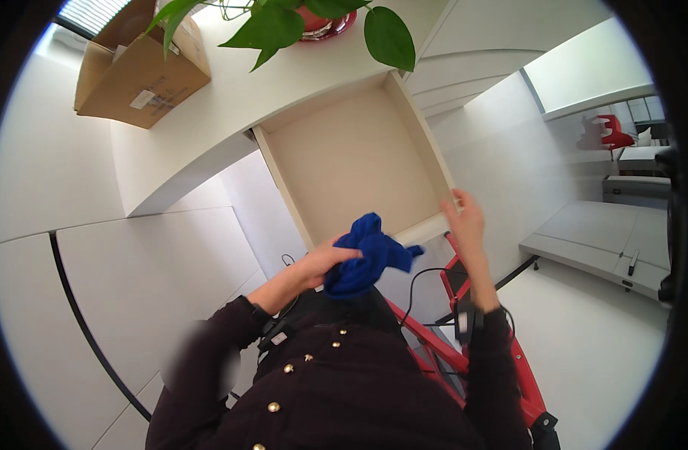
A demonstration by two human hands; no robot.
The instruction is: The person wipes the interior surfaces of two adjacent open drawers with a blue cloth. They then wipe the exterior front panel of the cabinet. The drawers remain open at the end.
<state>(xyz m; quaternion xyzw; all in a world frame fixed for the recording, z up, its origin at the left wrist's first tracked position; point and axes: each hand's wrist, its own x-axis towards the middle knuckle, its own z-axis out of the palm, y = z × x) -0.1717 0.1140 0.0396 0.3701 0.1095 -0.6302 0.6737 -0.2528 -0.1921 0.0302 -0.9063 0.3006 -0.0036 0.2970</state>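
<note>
A crumpled blue cloth (366, 259) is bunched in my left hand (324, 259), in front of my body and over the near edge of a pulled-out drawer. The drawer (349, 157) has a bare, pale bottom and low side walls. My right hand (465, 216), slightly blurred, is at the drawer's near right corner with its fingers bent. Whether those fingers touch the wall or grip it, I cannot tell.
An open cardboard box (147, 84) stands on the white desktop (231, 95) at upper left. Green plant leaves (389, 39) overhang the desk near a red pot (315, 22). A red metal frame (434, 337) and a black cable (414, 287) lie below my right arm.
</note>
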